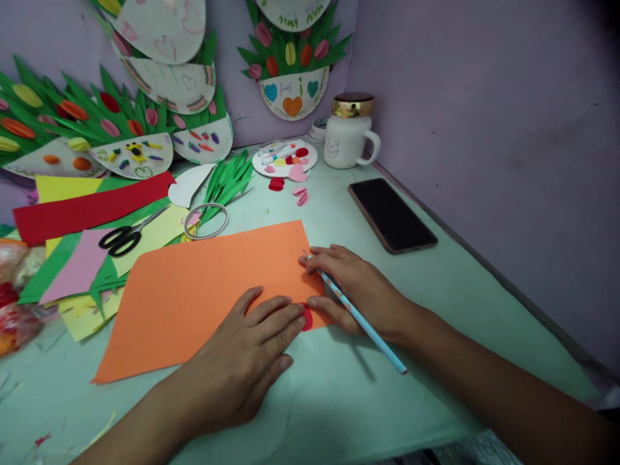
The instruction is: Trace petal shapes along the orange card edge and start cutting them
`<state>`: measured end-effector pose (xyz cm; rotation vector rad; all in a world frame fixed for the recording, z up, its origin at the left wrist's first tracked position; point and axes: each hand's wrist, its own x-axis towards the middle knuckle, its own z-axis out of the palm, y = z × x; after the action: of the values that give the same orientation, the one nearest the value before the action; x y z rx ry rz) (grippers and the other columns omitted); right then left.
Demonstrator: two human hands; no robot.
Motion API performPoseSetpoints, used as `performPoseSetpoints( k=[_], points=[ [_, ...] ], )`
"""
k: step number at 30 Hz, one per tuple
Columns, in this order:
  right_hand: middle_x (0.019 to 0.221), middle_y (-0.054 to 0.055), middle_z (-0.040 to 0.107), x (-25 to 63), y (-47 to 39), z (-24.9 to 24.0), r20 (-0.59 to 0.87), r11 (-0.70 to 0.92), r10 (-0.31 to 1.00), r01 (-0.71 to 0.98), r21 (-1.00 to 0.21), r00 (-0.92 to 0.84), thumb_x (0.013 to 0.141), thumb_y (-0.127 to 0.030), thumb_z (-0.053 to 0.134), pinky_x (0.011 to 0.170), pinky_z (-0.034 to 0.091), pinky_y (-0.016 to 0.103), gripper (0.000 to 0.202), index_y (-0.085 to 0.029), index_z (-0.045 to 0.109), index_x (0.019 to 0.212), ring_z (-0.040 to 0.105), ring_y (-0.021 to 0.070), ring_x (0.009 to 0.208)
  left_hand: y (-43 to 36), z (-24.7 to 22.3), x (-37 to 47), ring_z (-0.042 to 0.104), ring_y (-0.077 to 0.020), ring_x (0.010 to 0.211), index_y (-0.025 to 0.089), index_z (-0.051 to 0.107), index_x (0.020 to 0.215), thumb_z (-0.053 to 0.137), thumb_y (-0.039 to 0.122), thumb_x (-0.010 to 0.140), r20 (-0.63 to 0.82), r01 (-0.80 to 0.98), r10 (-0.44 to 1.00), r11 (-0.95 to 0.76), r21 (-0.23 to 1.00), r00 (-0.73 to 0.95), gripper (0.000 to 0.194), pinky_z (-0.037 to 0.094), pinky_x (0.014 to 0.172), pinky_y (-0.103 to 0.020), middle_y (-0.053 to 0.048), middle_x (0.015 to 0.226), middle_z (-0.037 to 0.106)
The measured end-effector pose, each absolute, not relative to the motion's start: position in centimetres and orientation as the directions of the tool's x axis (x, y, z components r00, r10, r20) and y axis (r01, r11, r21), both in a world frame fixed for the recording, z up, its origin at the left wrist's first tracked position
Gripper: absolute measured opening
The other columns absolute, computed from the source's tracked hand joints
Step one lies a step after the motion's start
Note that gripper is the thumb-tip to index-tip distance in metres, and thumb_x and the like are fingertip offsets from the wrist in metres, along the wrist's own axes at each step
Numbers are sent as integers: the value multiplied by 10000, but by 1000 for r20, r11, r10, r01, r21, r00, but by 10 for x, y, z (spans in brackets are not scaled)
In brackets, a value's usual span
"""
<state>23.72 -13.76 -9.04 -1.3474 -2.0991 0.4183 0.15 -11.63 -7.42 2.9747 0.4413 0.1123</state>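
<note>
A sheet of orange paper lies on the table in front of me. Near its right edge is a small red paper piece, partly covered by fingertips. My left hand rests with fingers stretched over the sheet, their tips on the red piece. A light blue patterned pencil is held between the fingers of my right hand, its point up towards the sheet's far right corner. The right thumb reaches beside the red piece.
Black scissors lie on coloured paper at left, near a tape roll and green paper leaves. Behind are a plate with markers and cutouts, and a lidded white mug. A phone lies at right. Paper flower crafts hang on the wall.
</note>
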Motion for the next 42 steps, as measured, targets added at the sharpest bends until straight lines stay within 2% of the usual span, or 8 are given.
performPoseSetpoints(
  k=[10, 16, 21, 27, 35, 37, 42],
  points=[
    [1142, 140, 651, 237, -136, -94, 332, 436, 897, 718, -543, -293, 782, -222, 632, 959, 438, 462, 284, -160, 577, 1054, 579, 285, 1084, -116, -75, 1, 415, -248, 1284, 166, 392, 1410, 416, 219, 955, 58, 277, 287, -951, 139, 956, 458, 222, 1113, -491, -58, 1405, 506],
    [1146, 165, 646, 237, -137, -90, 326, 441, 895, 704, -556, -304, 769, -274, 683, 938, 455, 457, 347, -138, 573, 1068, 584, 286, 1075, -116, -76, 1, 415, -259, 1284, 149, 404, 1399, 413, 222, 957, 60, 266, 276, -953, 144, 959, 448, 240, 1101, -503, -62, 1405, 507],
    [1126, 139, 657, 237, -137, -91, 329, 435, 898, 707, -558, -292, 760, -272, 697, 967, 439, 461, 340, -172, 566, 1057, 575, 280, 1111, -116, -75, 1, 433, -260, 1276, 151, 423, 1390, 420, 217, 950, 49, 281, 292, -947, 155, 955, 445, 268, 1095, -513, -76, 1393, 518],
    [1149, 129, 647, 238, -137, -91, 313, 424, 904, 705, -568, -292, 764, -271, 691, 947, 448, 471, 358, -193, 551, 1085, 580, 279, 1092, -119, -74, 1, 418, -265, 1281, 131, 421, 1386, 404, 207, 956, 59, 282, 292, -950, 133, 955, 437, 239, 1106, -518, -73, 1401, 510],
    [1137, 145, 650, 236, -138, -91, 315, 417, 907, 696, -584, -279, 738, -248, 711, 977, 435, 482, 375, -167, 558, 1070, 576, 291, 1129, -123, -73, 4, 431, -262, 1267, 139, 455, 1358, 409, 211, 954, 54, 326, 337, -933, 150, 940, 414, 249, 1102, -505, -73, 1372, 538],
    [1142, 143, 646, 236, -138, -90, 312, 414, 909, 700, -582, -278, 738, -237, 704, 982, 434, 484, 367, -169, 555, 1067, 572, 291, 1139, -124, -72, 5, 435, -275, 1256, 133, 474, 1339, 412, 207, 949, 76, 331, 346, -930, 157, 935, 403, 241, 1095, -526, -82, 1347, 557],
    [1163, 126, 643, 234, -138, -89, 309, 403, 913, 706, -582, -266, 748, -229, 687, 965, 450, 483, 340, -196, 544, 1054, 563, 288, 1158, -131, -72, 8, 502, -256, 1130, 128, 538, 1253, 439, 184, 924, 240, 334, 372, -924, 187, 897, 348, 217, 1088, -527, -85, 1224, 634]
  ],
)
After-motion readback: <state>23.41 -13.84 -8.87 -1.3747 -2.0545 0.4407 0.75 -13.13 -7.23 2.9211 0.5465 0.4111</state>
